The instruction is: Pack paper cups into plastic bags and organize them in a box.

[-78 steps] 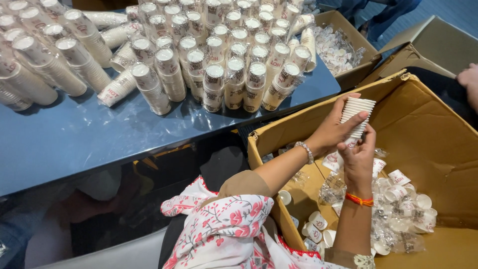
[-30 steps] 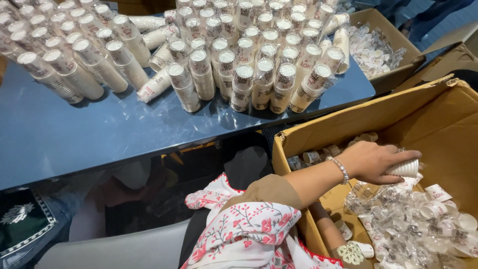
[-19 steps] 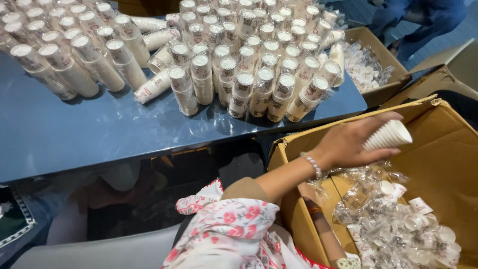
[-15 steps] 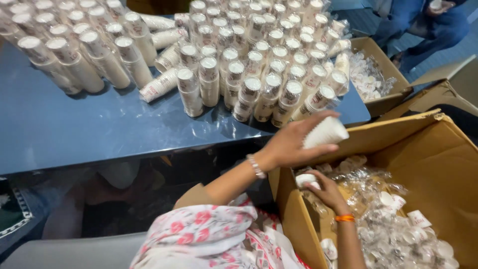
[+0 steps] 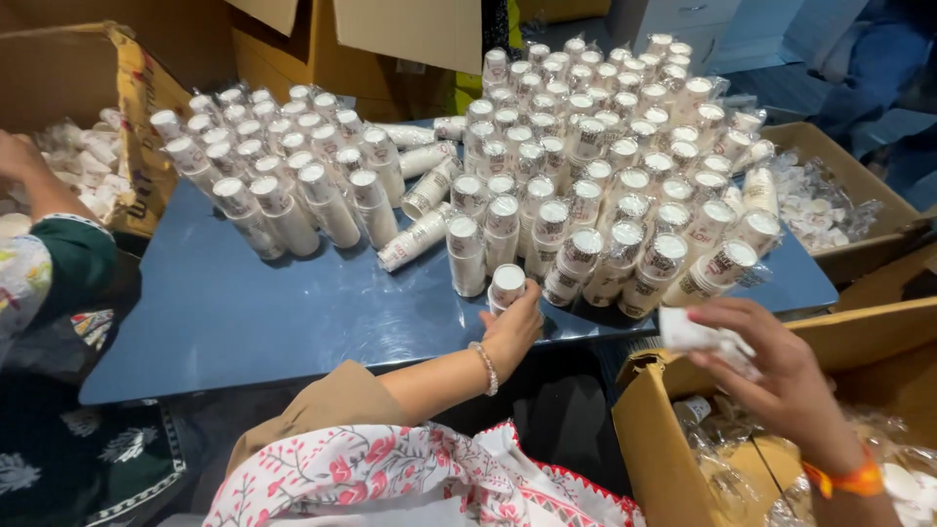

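My left hand (image 5: 514, 330), with a bead bracelet on the wrist, is closed around a stack of white paper cups (image 5: 506, 287) standing upright on the blue table (image 5: 244, 312), at the near edge of a large crowd of cup stacks (image 5: 625, 166). My right hand (image 5: 776, 381), wearing an orange wristband, is over an open cardboard box (image 5: 664, 429) at the lower right and grips a small white crumpled piece (image 5: 695, 334), blurred by motion. Clear plastic wrappers (image 5: 722, 459) lie inside that box.
A second group of cup stacks (image 5: 283, 185) stands at the table's back left, with a few stacks lying on their sides (image 5: 415, 234). Another person's hand (image 5: 18, 156) and green sleeve (image 5: 68, 263) are at the far left by a box. A further box of wrappers (image 5: 830, 205) sits at the right.
My left hand has carried the cup stack out of the box and stood it on the table by the other stacks. My right hand has risen from the box holding a white piece.
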